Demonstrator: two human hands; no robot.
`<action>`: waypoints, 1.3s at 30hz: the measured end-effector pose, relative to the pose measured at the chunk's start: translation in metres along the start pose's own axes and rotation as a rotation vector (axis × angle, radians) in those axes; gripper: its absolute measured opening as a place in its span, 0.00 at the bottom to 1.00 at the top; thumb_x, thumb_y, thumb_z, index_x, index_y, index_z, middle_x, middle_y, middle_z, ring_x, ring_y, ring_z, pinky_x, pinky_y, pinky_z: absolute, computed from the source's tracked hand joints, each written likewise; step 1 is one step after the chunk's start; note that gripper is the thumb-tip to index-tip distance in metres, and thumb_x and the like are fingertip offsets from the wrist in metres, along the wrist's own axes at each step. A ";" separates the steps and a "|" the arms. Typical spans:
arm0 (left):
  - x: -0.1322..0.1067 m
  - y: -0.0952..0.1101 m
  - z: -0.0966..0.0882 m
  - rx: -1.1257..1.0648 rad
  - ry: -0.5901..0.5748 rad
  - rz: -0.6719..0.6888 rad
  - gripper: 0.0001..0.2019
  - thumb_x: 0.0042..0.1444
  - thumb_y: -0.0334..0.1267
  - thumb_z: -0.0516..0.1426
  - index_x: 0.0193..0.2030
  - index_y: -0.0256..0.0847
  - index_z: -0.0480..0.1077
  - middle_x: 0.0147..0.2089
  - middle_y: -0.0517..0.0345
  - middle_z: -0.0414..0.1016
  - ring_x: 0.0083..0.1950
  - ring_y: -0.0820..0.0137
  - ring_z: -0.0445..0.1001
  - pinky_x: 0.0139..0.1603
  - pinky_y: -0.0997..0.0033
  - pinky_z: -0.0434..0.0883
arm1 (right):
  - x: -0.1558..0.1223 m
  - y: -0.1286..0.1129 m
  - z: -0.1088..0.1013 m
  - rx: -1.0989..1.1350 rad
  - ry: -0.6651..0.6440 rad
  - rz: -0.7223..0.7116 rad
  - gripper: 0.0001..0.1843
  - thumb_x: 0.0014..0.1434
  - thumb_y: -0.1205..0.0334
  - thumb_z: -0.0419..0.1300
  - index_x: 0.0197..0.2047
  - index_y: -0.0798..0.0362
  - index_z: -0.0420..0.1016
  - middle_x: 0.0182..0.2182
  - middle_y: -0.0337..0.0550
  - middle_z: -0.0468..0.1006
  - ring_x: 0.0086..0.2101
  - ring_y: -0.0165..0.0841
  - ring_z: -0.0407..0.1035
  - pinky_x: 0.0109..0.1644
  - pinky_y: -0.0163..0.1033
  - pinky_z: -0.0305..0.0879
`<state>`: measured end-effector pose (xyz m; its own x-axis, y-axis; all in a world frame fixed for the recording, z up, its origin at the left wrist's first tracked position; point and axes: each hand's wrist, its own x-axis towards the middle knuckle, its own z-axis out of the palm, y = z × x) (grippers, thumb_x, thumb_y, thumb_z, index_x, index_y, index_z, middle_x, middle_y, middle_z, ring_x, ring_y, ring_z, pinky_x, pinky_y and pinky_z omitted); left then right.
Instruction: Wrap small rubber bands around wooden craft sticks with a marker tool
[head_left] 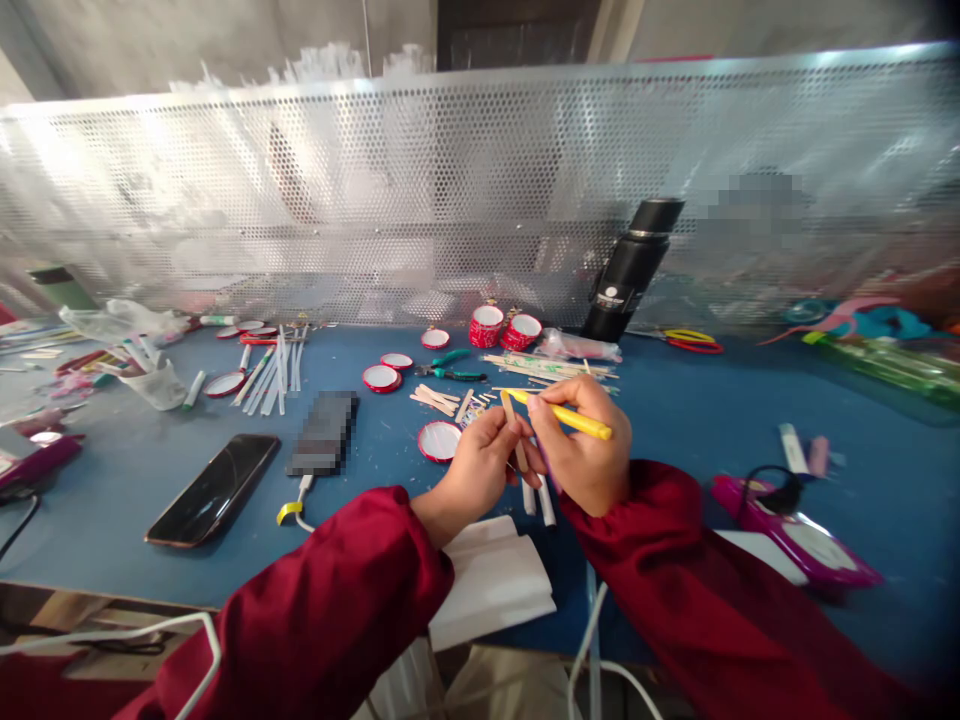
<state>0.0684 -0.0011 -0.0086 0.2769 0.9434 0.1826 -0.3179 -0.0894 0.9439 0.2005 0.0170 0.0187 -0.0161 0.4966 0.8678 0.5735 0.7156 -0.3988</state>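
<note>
My left hand (476,465) pinches a flat wooden craft stick (508,408) that points up and away from me. My right hand (589,450) is closed around a yellow pen (574,418), its tip close to the stick's upper end; whether they touch I cannot tell. Just beyond my hands lie more craft sticks (435,400) and a white disc with a red rim (438,441). White glue sticks (546,502) rest on the table below my right hand. A folded white paper (491,590) lies near the table's front edge.
Small red drums (487,328) and teal-handled pliers (454,375) sit further back. A black bottle (634,270) leans against the perforated metal screen (360,190). Two phones, one dark (214,490), lie left. A magenta device (802,540) with a cord and yellow-red scissors (690,341) are right.
</note>
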 end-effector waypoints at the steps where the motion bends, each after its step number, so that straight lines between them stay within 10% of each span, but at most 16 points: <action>1: 0.000 0.000 0.000 0.000 0.001 -0.001 0.16 0.63 0.54 0.55 0.37 0.42 0.62 0.23 0.62 0.72 0.20 0.74 0.71 0.20 0.75 0.58 | 0.000 0.000 0.000 0.002 -0.002 -0.005 0.06 0.61 0.60 0.63 0.33 0.48 0.69 0.29 0.37 0.76 0.30 0.34 0.72 0.35 0.40 0.67; 39: -0.001 0.001 0.000 0.016 -0.002 0.007 0.16 0.62 0.54 0.54 0.37 0.42 0.62 0.24 0.62 0.73 0.19 0.74 0.70 0.20 0.75 0.57 | 0.000 0.000 -0.002 0.019 -0.021 -0.042 0.06 0.62 0.62 0.63 0.35 0.48 0.69 0.30 0.36 0.75 0.32 0.33 0.72 0.37 0.40 0.67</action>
<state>0.0684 -0.0019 -0.0080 0.2770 0.9420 0.1895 -0.3055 -0.1006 0.9469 0.2021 0.0161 0.0190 -0.0568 0.4762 0.8775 0.5559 0.7451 -0.3684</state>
